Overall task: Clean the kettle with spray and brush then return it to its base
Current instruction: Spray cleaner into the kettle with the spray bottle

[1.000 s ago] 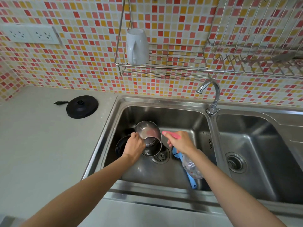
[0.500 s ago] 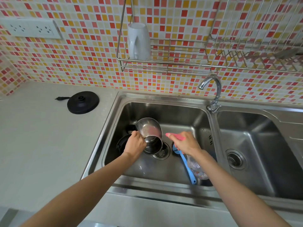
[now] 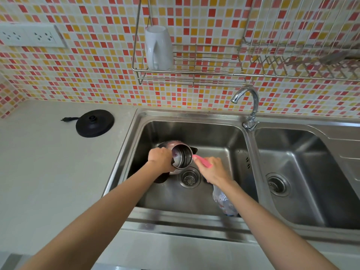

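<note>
A steel kettle [image 3: 182, 155] is tilted in the left sink basin [image 3: 220, 133], its open mouth turned toward me. My left hand [image 3: 160, 158] grips it at its left side. My right hand [image 3: 213, 169] holds a clear spray bottle [image 3: 224, 201] with a pink nozzle [image 3: 201, 161] that points at the kettle's mouth, almost touching the rim. The kettle's black base [image 3: 94, 123] lies on the counter to the left of the sink, its cord and plug beside it. No brush shows; my right arm covers the basin's right part.
The drain strainer [image 3: 189, 178] sits just below the kettle. A chrome tap [image 3: 248, 106] stands between the two basins. On the wall rack [image 3: 191, 73] hangs a white mug [image 3: 158, 48], upside down. Wall sockets [image 3: 29, 37] are at the upper left.
My left hand has turned the kettle, so its mouth now faces right toward the nozzle. The blue brush seen under my right arm earlier is hidden now. The camera has tipped slightly downward.
</note>
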